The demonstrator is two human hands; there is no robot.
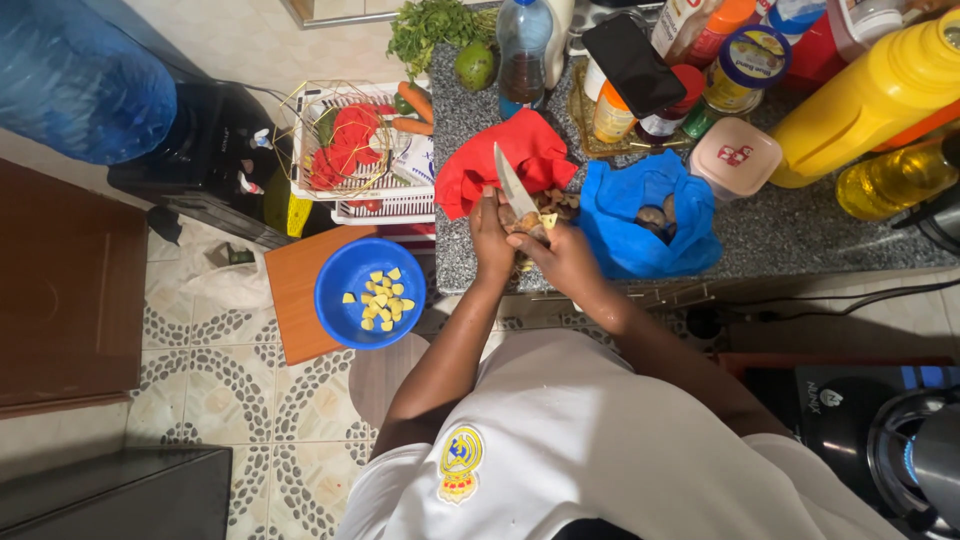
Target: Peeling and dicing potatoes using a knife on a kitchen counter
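My left hand [490,238] and my right hand [566,258] meet at the front edge of a speckled grey counter [800,240]. The right hand grips a knife [513,185] whose blade points up and away. The left hand holds a small brown tuber [530,222], partly peeled to yellow flesh, against the blade. Brown peels [556,200] lie just beyond the hands. On the right is an open blue plastic bag [620,235] with more brown tubers [655,215]. Lower left, a blue bowl [345,270] holds several yellow cut pieces [381,300].
A red cloth [520,150] lies behind the knife. The blue bowl rests on a wooden stool [297,300]. A white rack [395,205] holds carrots and red vegetables. Bottles, jars, a phone [632,62], a yellow jug [870,95] and an oil bottle [895,178] crowd the counter.
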